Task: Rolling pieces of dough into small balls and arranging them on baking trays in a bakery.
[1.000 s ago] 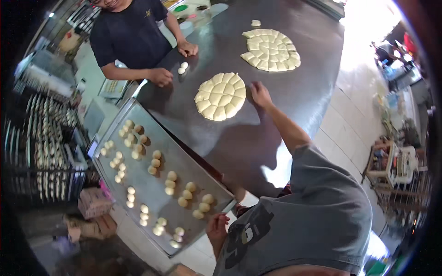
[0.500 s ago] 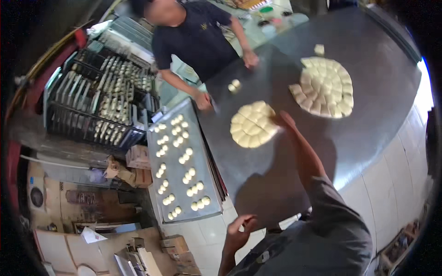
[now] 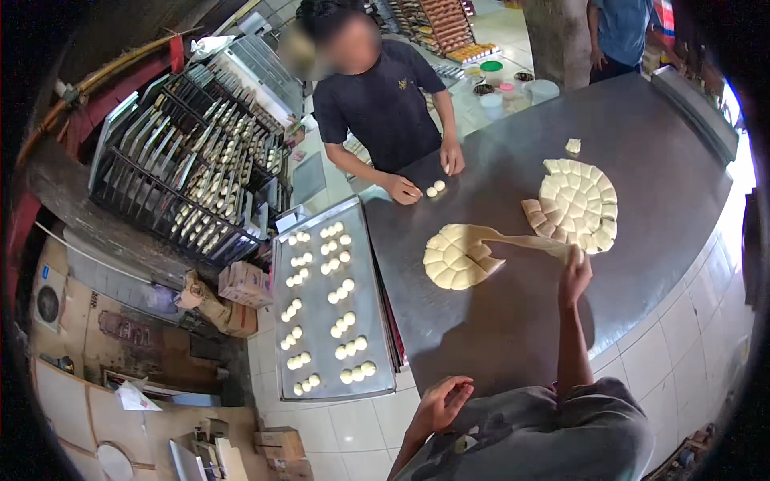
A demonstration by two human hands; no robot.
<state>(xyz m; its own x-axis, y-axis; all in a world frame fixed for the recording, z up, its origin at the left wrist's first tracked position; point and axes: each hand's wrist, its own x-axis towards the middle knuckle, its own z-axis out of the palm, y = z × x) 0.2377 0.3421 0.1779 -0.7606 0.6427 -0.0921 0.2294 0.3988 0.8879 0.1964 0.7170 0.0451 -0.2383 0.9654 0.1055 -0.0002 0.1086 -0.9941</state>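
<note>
My right hand point(image 3: 575, 277) is closed on the end of a long, stretched strip of dough point(image 3: 521, 240). The strip runs left to a smaller round of scored dough point(image 3: 453, 260), where it is still joined, and a gap shows in that round's right side. Just beyond my right hand lies a larger round of scored dough point(image 3: 576, 200), with a loose dough piece point(image 3: 573, 147) above it. My left hand point(image 3: 443, 403) hovers by the near table edge, fingers loosely bent, holding nothing visible.
A metal table point(image 3: 666, 160) carries the dough. Left of it, a tray point(image 3: 319, 321) holds rows of small dough balls. Across stands a co-worker point(image 3: 381, 104), hands by dough balls point(image 3: 435, 188). A loaded tray rack point(image 3: 184, 168) is at far left; another person point(image 3: 620, 36) stands behind.
My right hand has moved right and nearer me from the smaller dough round, drawing out a strip. My left hand stays near the table edge. The view has shifted.
</note>
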